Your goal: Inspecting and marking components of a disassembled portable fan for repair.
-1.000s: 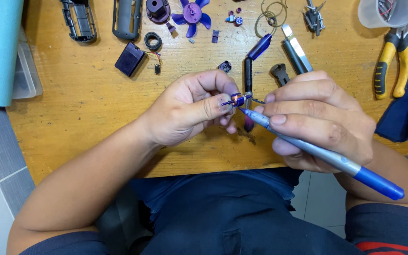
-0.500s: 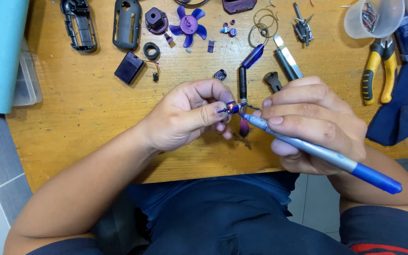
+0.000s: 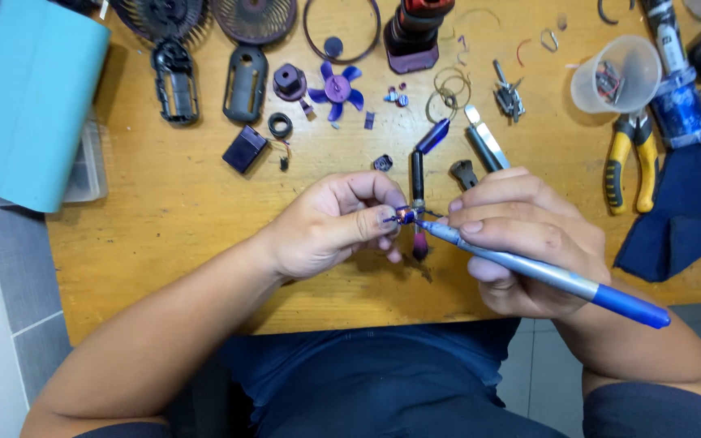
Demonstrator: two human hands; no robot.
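Both hands work near the wooden table (image 3: pixel 164 219) front edge, parts crowding behind.

The view tips up the wooden table (image 3: pixel 164 203), so fan grilles (image 3: pixel 253 16) and a dark cylinder (image 3: pixel 415 32) now show along the far edge. Both hands sit a little higher in view than a second ago.

Two hands are seen over the counter (image 3: pixel 164 227): the left hand (image 3: pixel 330 223) and the right hand (image 3: pixel 525 239). One small motor part (image 3: pixel 406 215) is counted at the left fingertips, and one blue-capped pen-like tool (image 3: pixel 545 274) in the right. One purple fan propeller (image 3: pixel 337 88) is counted, two round fan grilles (image 3: pixel 255 18), one pair of yellow-handled pliers (image 3: pixel 630 158), one clear plastic cup (image 3: pixel 614 75), one dark blue cloth (image 3: pixel 683 215), one small black battery block (image 3: pixel 245 148) and one light blue box (image 3: pixel 30 101).
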